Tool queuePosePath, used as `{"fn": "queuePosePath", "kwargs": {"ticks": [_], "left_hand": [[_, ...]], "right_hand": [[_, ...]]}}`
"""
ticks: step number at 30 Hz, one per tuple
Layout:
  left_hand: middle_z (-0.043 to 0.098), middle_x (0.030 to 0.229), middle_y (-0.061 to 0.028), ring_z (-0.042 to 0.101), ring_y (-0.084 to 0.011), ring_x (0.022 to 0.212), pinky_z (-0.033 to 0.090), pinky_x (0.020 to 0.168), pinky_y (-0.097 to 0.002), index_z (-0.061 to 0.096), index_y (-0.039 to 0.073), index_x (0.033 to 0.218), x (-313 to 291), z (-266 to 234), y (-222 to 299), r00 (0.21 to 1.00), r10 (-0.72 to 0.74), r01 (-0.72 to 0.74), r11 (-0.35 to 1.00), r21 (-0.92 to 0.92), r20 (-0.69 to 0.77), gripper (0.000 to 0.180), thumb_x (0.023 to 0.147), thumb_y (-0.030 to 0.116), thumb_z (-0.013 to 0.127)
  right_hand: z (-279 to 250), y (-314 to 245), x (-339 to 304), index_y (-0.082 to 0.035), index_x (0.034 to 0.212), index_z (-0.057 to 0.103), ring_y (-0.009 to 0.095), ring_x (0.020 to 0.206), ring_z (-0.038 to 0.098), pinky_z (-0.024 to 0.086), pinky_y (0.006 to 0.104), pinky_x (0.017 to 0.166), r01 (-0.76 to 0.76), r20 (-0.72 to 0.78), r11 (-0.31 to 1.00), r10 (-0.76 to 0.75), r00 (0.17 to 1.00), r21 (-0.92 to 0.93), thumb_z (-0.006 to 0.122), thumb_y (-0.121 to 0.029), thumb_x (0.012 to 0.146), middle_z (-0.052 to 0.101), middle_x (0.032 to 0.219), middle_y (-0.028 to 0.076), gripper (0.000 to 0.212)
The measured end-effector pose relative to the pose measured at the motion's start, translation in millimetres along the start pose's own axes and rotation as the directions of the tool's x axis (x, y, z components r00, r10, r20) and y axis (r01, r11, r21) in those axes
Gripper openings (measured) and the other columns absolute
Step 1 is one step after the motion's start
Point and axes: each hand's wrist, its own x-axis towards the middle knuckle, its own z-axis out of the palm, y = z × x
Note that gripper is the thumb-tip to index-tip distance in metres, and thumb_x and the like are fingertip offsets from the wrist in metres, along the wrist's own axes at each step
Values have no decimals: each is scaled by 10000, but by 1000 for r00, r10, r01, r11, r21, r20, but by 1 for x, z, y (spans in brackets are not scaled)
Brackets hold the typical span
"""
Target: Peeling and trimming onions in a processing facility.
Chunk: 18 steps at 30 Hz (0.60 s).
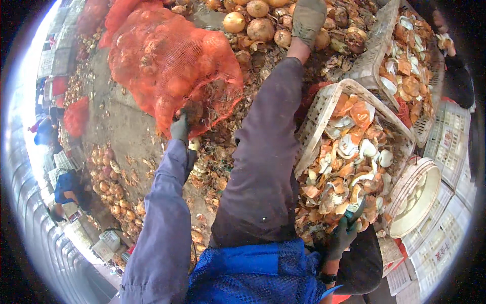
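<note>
At the lower rim of a red mesh bag (167,66) of onions, my left hand (179,127) in a dark grey glove has its fingers closed on the netting, beside the bag's open mouth. The bag lies on its side on the ground. My right hand (340,238), also gloved, grips a knife (356,210) with a teal handle. Its blade points up and away, over the near edge of a heap of onion skins and white onion pieces (344,157). Those trimmings fill a pale plastic crate (318,119) to the right of my leg.
My outstretched leg (268,137) crosses the middle, its shoe (309,23) among loose onions (260,29). A second crate (372,66) of skins stands far right, near another person's hand (445,44). A round white basket (416,197) leans by stacked crates. More onions (116,195) lie left.
</note>
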Motion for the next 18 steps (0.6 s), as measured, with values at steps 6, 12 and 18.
{"fn": "queuePosePath", "kwargs": {"ticks": [6,12,18], "left_hand": [[776,1295,-190,737,-318,1221,535,1064,-411,681,-49,1366,-54,-8,11,819,531,-476,841,258,-217,679,895,398,882],[757,1115,-60,702,-196,806,553,616,-342,686,16,1381,-47,5,10,961,276,-251,902,-351,22,645,912,400,906],[750,1158,-99,727,-217,866,568,636,-369,687,-19,1368,-64,24,59,986,51,-58,998,38,161,831,827,561,933]], "right_hand": [[9,-22,-7,14,1036,677,133,762,587,470,307,702,79,11,977,-83,997,197,674,-181,1054,670,873,2,196],[6,-28,-7,17,1071,665,126,819,588,481,311,718,81,-15,981,-80,997,174,659,-159,1061,676,985,8,176],[5,-14,-5,22,1110,661,129,852,560,480,318,752,111,-82,978,-97,992,179,694,-164,1037,656,1018,4,203]]}}
